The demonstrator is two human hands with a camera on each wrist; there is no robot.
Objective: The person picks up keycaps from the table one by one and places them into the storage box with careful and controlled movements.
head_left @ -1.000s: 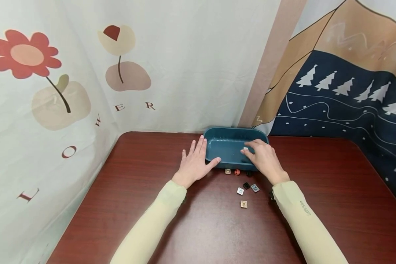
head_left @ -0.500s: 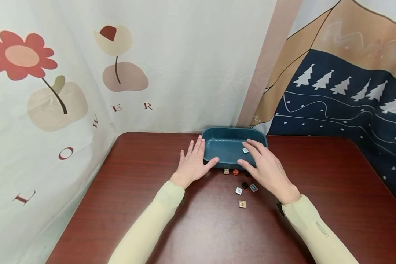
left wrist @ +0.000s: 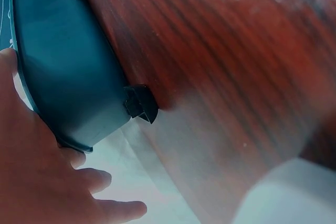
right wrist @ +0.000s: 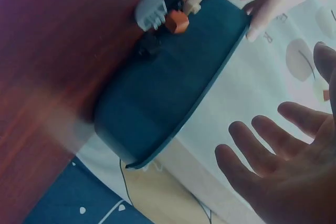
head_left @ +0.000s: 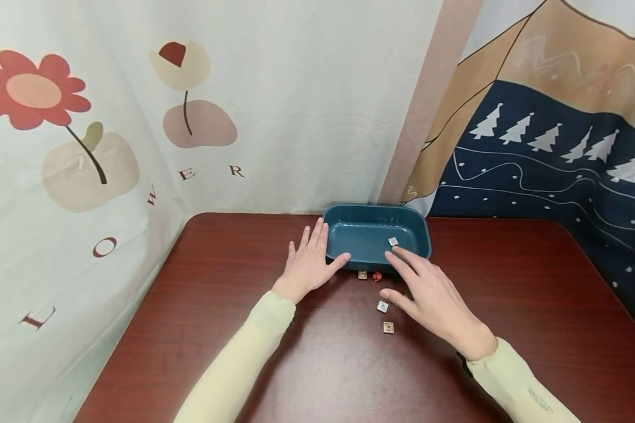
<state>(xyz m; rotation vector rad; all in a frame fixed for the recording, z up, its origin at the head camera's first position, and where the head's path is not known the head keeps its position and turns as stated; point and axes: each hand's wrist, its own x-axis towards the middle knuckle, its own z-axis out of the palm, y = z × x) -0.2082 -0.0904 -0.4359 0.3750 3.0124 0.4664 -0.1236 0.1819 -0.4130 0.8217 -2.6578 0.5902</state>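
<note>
A teal plastic tray [head_left: 360,242] stands at the table's back with one white keycap [head_left: 393,241] inside. My left hand [head_left: 309,265] rests on the tray's left end, fingers straight, thumb at the front rim. My right hand [head_left: 438,302] is above the table just in front of the tray, fingers spread and holding nothing. Before the tray lie a beige keycap [head_left: 362,275], an orange keycap [head_left: 377,276], a white keycap [head_left: 383,306] and another beige keycap [head_left: 388,328]. A grey keycap [right wrist: 150,12] and black keycaps [right wrist: 149,43], hidden by my right hand in the head view, show in the right wrist view.
The dark red wooden table [head_left: 233,294] extends to both sides of the tray. Behind it hangs a printed white curtain [head_left: 296,117], with a navy tree-patterned cloth [head_left: 540,170] to the right. In the left wrist view a black keycap [left wrist: 140,103] sits against the tray wall.
My right hand has let go of the white keycap inside the tray and drawn back toward me over the front rim, its fingers spreading. My left hand has stayed at the tray's left end.
</note>
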